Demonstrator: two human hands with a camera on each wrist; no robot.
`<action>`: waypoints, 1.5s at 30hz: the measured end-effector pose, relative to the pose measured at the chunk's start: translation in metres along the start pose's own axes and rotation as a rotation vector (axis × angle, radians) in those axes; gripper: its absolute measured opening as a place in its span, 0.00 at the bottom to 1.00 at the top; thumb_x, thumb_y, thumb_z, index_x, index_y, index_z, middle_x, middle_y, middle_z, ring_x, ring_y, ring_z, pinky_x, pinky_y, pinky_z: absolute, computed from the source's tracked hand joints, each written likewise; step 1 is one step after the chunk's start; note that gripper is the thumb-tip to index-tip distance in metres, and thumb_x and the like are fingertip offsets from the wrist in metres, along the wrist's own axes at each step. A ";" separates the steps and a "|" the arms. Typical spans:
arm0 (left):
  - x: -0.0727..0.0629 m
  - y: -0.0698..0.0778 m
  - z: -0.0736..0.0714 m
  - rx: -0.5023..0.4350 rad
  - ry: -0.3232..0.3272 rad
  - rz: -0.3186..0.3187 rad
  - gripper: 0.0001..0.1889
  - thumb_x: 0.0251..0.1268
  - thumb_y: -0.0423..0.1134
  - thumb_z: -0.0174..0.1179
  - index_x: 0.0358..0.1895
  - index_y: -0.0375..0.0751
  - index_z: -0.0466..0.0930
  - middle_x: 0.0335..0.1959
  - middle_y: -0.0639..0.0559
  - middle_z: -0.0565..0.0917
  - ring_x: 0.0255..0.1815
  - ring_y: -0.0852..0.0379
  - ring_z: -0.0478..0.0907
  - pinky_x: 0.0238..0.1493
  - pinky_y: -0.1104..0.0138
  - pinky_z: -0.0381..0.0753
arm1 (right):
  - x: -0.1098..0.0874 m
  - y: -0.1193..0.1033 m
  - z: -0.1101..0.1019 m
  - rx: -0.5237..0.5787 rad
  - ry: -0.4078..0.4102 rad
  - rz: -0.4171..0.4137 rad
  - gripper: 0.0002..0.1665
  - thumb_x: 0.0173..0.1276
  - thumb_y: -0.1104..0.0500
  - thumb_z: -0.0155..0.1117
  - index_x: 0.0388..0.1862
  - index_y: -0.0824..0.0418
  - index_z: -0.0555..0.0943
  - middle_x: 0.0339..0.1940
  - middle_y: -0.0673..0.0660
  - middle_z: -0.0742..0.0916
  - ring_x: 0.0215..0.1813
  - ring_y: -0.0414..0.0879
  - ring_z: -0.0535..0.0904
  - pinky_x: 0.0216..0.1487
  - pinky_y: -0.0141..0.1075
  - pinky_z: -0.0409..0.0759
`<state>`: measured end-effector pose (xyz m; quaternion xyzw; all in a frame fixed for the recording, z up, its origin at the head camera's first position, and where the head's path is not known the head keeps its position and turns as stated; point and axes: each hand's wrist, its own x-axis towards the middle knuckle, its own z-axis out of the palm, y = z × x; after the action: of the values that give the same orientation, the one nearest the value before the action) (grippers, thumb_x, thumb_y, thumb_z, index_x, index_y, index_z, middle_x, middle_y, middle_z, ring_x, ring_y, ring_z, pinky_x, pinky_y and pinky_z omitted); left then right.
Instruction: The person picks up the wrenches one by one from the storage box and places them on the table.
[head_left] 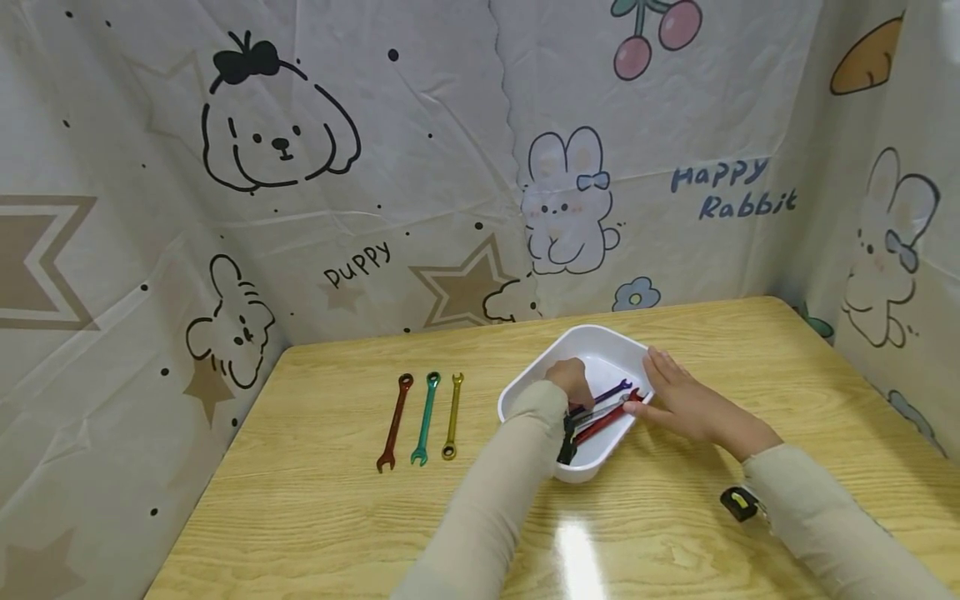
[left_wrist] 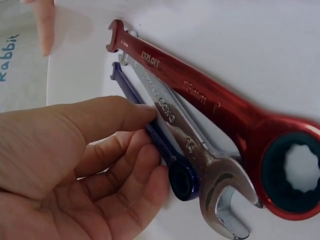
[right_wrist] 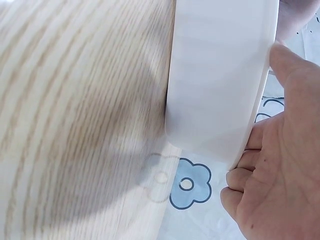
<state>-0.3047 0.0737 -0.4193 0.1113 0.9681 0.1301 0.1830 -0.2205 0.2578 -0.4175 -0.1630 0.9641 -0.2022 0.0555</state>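
Observation:
My left hand (head_left: 572,382) reaches into a white plastic tray (head_left: 536,367). Its thumb and fingers pinch a purple combination wrench (left_wrist: 159,138) by the shank, close to the ring end. Beside that wrench lie a silver combination wrench (left_wrist: 187,142) stamped 14 and a red ratcheting wrench (left_wrist: 200,90), their shanks close together. My right hand (head_left: 686,404) rests at the tray's right rim, its fingers extended and touching the edge. In the right wrist view, the thumb (right_wrist: 286,61) meets the rim of the tray.
Left of the tray, a dark red wrench (head_left: 395,422), a green wrench (head_left: 427,419) and a yellow wrench (head_left: 453,417) lie in a row on the wooden table (head_left: 315,517). A printed cloth (head_left: 442,150) hangs behind the table and along its sides.

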 end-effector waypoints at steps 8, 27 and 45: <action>-0.004 0.000 0.000 0.017 0.021 0.005 0.18 0.48 0.43 0.72 0.41 0.43 0.77 0.29 0.52 0.76 0.31 0.56 0.72 0.31 0.70 0.72 | 0.000 0.000 0.001 0.000 0.003 -0.010 0.58 0.69 0.33 0.51 0.73 0.77 0.44 0.75 0.74 0.45 0.75 0.70 0.39 0.71 0.62 0.43; -0.006 0.008 -0.002 0.042 -0.039 0.003 0.09 0.53 0.39 0.70 0.31 0.42 0.78 0.23 0.52 0.77 0.26 0.58 0.74 0.25 0.71 0.72 | 0.000 0.002 0.001 0.005 0.007 -0.011 0.58 0.69 0.33 0.51 0.73 0.77 0.45 0.75 0.74 0.46 0.75 0.69 0.39 0.71 0.62 0.43; -0.008 0.005 -0.013 0.018 -0.040 0.019 0.10 0.56 0.37 0.67 0.36 0.40 0.75 0.25 0.51 0.76 0.22 0.58 0.72 0.20 0.73 0.70 | -0.001 0.002 0.002 -0.001 0.020 -0.012 0.58 0.69 0.33 0.51 0.73 0.77 0.45 0.75 0.74 0.46 0.75 0.69 0.40 0.71 0.62 0.44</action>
<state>-0.3012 0.0737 -0.4038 0.1246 0.9644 0.1206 0.1999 -0.2200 0.2591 -0.4196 -0.1667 0.9637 -0.2036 0.0448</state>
